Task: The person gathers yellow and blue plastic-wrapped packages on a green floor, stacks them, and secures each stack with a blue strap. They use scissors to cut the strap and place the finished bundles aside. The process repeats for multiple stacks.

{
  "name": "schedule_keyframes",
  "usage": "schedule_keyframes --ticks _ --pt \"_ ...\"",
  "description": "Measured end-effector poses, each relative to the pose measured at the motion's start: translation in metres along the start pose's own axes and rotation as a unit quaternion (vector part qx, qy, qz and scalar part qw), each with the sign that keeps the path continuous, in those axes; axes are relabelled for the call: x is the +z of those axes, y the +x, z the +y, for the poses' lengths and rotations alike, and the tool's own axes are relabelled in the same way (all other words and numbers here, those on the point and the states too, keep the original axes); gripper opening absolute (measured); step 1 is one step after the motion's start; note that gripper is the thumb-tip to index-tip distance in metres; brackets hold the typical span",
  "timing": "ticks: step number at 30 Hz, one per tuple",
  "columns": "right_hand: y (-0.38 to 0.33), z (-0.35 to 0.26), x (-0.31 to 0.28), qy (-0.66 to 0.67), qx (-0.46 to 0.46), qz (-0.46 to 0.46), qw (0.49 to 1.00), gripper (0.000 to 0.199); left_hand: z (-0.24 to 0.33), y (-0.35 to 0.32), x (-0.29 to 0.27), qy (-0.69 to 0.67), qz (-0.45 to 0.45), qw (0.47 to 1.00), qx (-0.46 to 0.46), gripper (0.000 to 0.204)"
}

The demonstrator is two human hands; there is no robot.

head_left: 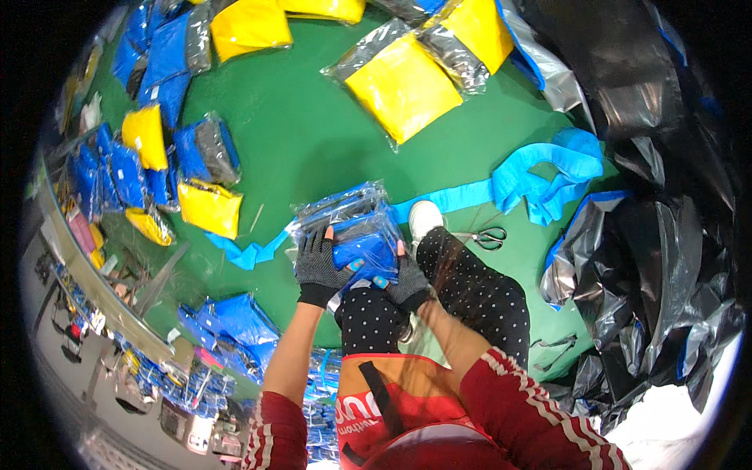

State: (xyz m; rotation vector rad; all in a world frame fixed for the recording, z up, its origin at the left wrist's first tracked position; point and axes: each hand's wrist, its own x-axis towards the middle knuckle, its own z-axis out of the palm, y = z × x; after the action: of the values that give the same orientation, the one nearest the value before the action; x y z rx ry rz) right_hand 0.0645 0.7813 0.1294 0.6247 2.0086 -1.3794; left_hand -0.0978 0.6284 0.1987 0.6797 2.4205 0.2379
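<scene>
A stack of clear plastic packages with blue folded goods (368, 235) sits at my knees, just ahead of my lap. My left hand (321, 266), in a dark fingerless knit glove, grips its left side. On the stack's right side, my right hand (409, 276) grips with a matching glove, its thumb along the edge. Beneath the stack runs a long light-blue fabric strip (458, 196). One end lies to the left; the other is heaped in loose folds on the right. My fingers' undersides are hidden by the packages.
Scissors (487, 238) lie on the green floor (282, 117) beside my right shoe. Yellow packages (403, 86) and blue packages (207, 149) are scattered ahead and left. More blue packages (235, 325) lie near my left arm. Black and silver sheeting (642, 235) is piled at right.
</scene>
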Motion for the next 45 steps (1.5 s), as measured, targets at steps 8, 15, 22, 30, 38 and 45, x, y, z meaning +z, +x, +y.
schedule_keyframes --ticks 8,15,22,30,38,45 --pt "0.044 -0.021 0.030 0.014 0.143 0.157 0.977 0.107 -0.048 0.038 0.047 0.007 -0.051 0.998 0.043 0.088" --pt "0.069 -0.007 0.052 -0.037 0.098 0.241 0.965 0.112 -0.079 0.060 0.073 -0.077 -0.008 0.991 0.109 0.089" --pt "0.099 0.016 0.062 0.034 0.152 0.224 0.962 0.099 -0.096 0.074 0.105 -0.032 -0.066 0.996 0.060 0.090" --pt "0.101 0.000 0.047 0.021 0.148 0.241 0.959 0.109 -0.098 0.076 0.099 -0.107 -0.028 0.993 0.035 0.087" --pt "0.153 -0.039 0.035 -0.017 0.146 0.255 0.956 0.068 -0.115 -0.030 0.209 -0.262 0.220 0.846 -0.408 0.056" --pt "0.167 -0.061 0.042 -0.051 0.244 0.273 0.929 0.039 -0.111 -0.021 0.259 -0.379 0.251 0.769 -0.449 0.050"
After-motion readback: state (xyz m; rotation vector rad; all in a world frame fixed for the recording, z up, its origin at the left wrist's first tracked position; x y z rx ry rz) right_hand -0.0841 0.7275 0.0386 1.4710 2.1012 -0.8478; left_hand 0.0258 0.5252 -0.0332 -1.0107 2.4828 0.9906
